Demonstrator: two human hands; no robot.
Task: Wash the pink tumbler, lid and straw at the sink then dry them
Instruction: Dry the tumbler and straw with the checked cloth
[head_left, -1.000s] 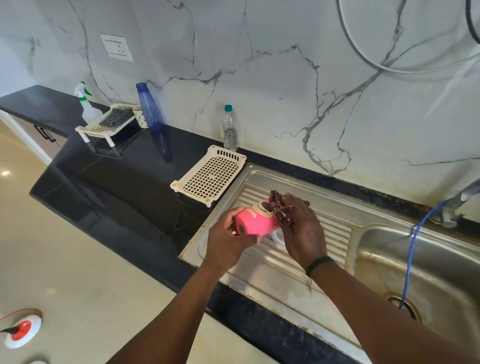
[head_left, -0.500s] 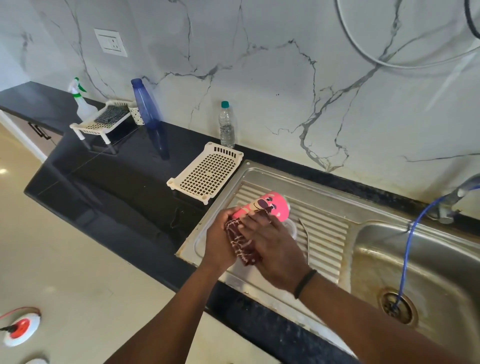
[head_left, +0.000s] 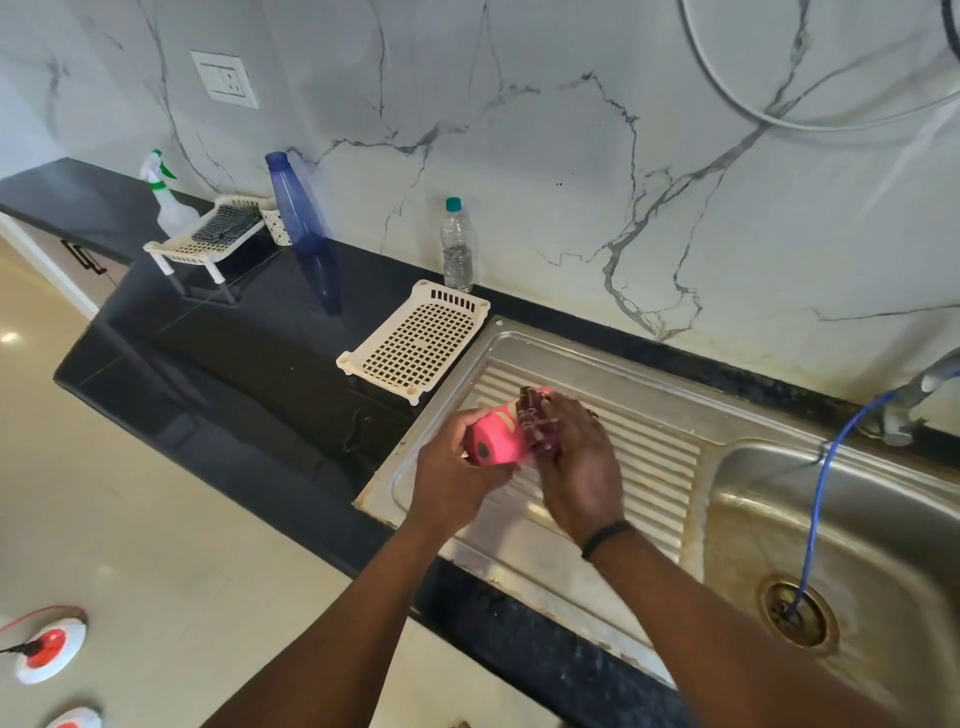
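Observation:
The pink tumbler (head_left: 496, 439) lies on its side above the ribbed steel drainboard (head_left: 644, 457), base toward me. My left hand (head_left: 452, 480) grips its near end. My right hand (head_left: 579, 467) holds a dark maroon cloth (head_left: 540, 428) wrapped over the tumbler's far end. The lid and straw are hidden behind my hands or out of sight.
A cream perforated tray (head_left: 415, 343) sits on the black counter (head_left: 244, 353) left of the drainboard. Behind it stand a clear water bottle (head_left: 457, 247) and a blue bottle (head_left: 296, 202). The sink basin (head_left: 872, 525) with a blue hose (head_left: 821, 499) lies to the right.
My right hand slid the cloth from the tumbler's near end to its far end. The tumbler turned, so its base now faces me.

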